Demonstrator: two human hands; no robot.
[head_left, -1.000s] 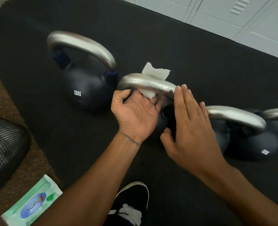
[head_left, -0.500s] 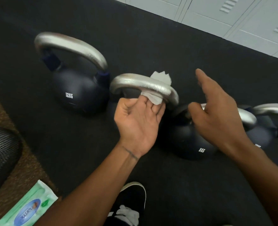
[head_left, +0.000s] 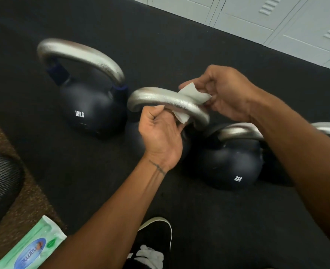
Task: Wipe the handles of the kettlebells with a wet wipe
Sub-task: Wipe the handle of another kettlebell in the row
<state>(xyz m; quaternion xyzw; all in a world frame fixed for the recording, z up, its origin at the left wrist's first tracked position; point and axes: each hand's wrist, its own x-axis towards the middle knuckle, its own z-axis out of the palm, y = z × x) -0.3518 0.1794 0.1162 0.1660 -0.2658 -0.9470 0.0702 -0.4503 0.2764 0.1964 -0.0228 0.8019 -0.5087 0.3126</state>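
Head: left hand [head_left: 160,133], right hand [head_left: 225,94] pinch wipe [head_left: 194,93] around handle [head_left: 160,98].

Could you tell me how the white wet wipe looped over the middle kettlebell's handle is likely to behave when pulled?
The white wet wipe is probably floppy: it bends over the silver metal handle, each end held by the left hand and right hand. It looks light and thin, so a hard tug might tear it.

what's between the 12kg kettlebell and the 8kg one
Head view: a third kettlebell, whose silver handle carries the wet wipe, pinched by the left hand below and the right hand above.
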